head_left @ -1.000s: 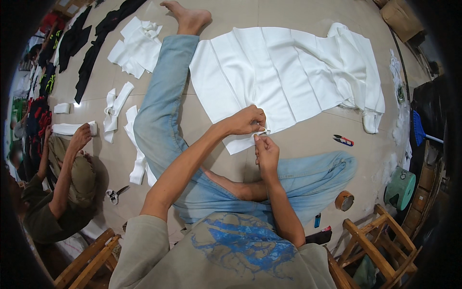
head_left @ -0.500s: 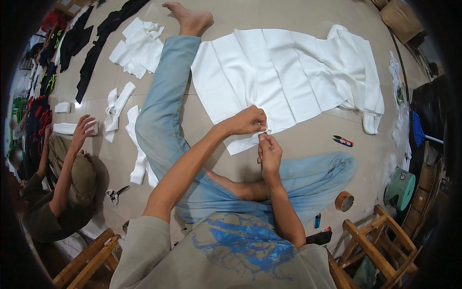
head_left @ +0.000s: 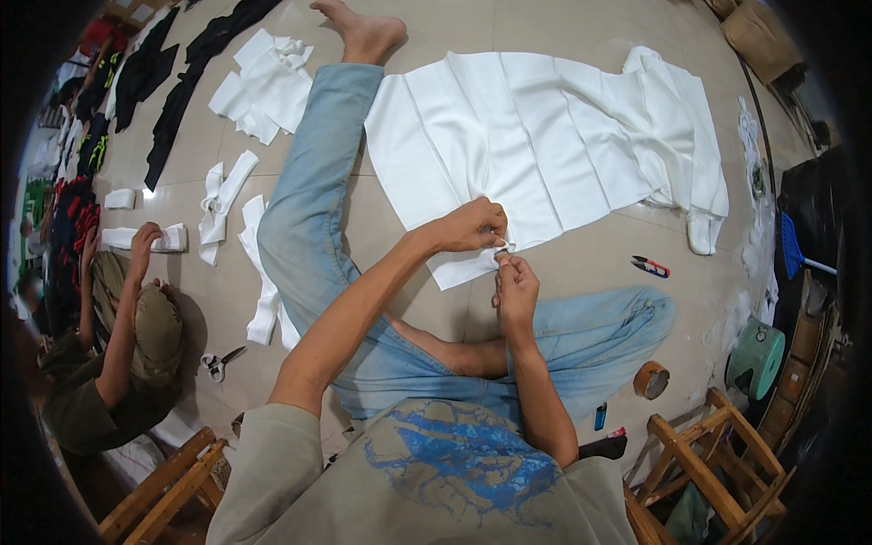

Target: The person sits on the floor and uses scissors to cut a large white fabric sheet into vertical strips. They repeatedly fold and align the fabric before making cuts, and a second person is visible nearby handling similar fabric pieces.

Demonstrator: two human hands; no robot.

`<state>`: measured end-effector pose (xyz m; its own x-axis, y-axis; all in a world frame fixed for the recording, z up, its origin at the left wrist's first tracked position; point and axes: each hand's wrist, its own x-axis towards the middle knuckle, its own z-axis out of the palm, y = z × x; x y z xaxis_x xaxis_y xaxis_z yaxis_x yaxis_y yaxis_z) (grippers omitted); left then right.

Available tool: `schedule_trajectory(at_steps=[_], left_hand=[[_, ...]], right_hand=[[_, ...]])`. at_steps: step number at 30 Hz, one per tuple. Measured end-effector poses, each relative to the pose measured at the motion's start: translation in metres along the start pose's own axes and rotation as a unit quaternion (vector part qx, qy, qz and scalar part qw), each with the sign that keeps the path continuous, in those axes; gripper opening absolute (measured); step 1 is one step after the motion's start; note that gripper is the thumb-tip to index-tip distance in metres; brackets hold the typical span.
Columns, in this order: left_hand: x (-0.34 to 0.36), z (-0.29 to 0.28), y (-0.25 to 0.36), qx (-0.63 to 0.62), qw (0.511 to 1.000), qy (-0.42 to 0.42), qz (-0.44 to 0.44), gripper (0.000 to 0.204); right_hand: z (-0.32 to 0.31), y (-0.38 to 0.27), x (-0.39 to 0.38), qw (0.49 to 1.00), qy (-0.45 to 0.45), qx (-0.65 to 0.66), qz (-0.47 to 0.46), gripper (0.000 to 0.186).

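Note:
A large white fabric piece [head_left: 563, 136] with long seams lies spread on the floor, bunched at its right end. My left hand [head_left: 477, 225] pinches its near edge, where a small gathered bit shows between the fingers. Just below, my right hand [head_left: 513, 286] is closed on that same edge, thumb and fingertips together; the detail between them is too small to make out. Red-and-black thread snips [head_left: 650, 267] lie to the right. White cut strips [head_left: 262, 272] and a pile of white pieces [head_left: 259, 91] lie left of my outstretched leg.
At left a co-worker [head_left: 109, 372] handles a folded white band [head_left: 141, 239]; scissors [head_left: 221, 362] lie nearby. Black garments [head_left: 163, 127] are beyond. Wooden stools [head_left: 699, 454], a green round object [head_left: 756, 359], a tape roll [head_left: 650, 380], a lighter [head_left: 599, 416] and a blue dustpan [head_left: 790, 245] are around me.
My right hand has shifted a little to the right along the fabric's edge, still closed. The co-worker's upper hand lifted from the white band and is now lower on it again.

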<state>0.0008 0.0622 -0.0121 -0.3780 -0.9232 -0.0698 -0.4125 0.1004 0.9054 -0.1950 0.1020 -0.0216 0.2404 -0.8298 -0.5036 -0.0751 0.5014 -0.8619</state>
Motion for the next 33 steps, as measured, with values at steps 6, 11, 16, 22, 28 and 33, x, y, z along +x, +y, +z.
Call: schedule_trajectory(at_steps=[6,11,16,22,28,33], left_hand=[[-0.001,0.002,0.000,-0.001,1.000,0.012,0.009,0.014],[0.000,0.001,-0.001,0.012,1.000,0.011,0.008,0.014],[0.001,0.000,0.003,0.002,1.000,0.002,-0.009,0.014],[-0.001,0.001,-0.007,0.004,1.000,0.020,0.023,0.017],[-0.030,0.034,0.001,0.284,0.920,0.268,-0.020,0.066],[-0.029,0.032,-0.013,0.401,0.867,0.274,-0.108,0.070]], right_hand=[[0.006,-0.008,-0.004,0.999,0.002,0.036,0.006,0.028],[0.006,-0.008,0.001,1.000,-0.016,0.017,0.012,0.027],[0.005,-0.002,0.004,0.998,0.017,-0.027,-0.052,0.022],[-0.002,-0.005,-0.008,0.994,-0.002,0.097,-0.053,0.020],[0.012,-0.011,0.002,0.988,0.034,0.080,-0.126,0.017],[0.025,-0.020,0.002,0.962,-0.003,0.274,-0.017,0.013]])
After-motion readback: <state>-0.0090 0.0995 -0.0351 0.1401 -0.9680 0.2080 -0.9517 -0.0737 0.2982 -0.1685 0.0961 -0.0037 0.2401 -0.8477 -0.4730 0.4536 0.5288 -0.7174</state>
